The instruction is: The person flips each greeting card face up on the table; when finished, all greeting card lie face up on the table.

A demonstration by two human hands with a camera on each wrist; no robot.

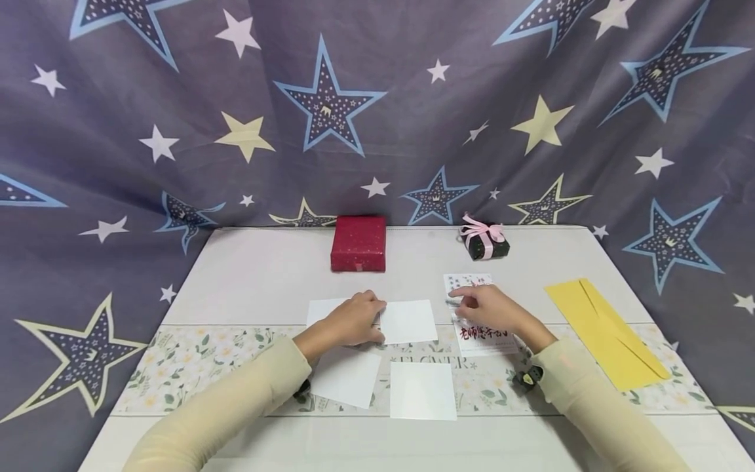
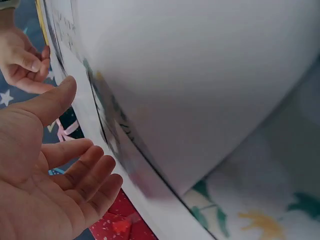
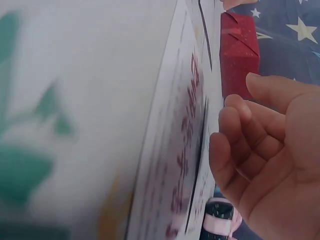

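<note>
My left hand (image 1: 361, 318) lies on a pair of white paper sheets (image 1: 408, 320) at the middle of the table. In the left wrist view that left hand (image 2: 75, 165) has its palm open and its fingers relaxed beside a white sheet (image 2: 200, 75). My right hand (image 1: 472, 300) hovers over a printed card (image 1: 485, 335) with red characters. The right wrist view shows the right hand (image 3: 250, 135) with loosely curled fingers, nothing in them, next to the card (image 3: 185, 150).
Two more white sheets (image 1: 345, 377) (image 1: 423, 391) lie nearer me. A red gift box (image 1: 358, 244) and a small black box with a pink ribbon (image 1: 485, 241) stand at the table's back edge. A yellow envelope (image 1: 607, 331) lies at the right. A star-printed curtain hangs behind.
</note>
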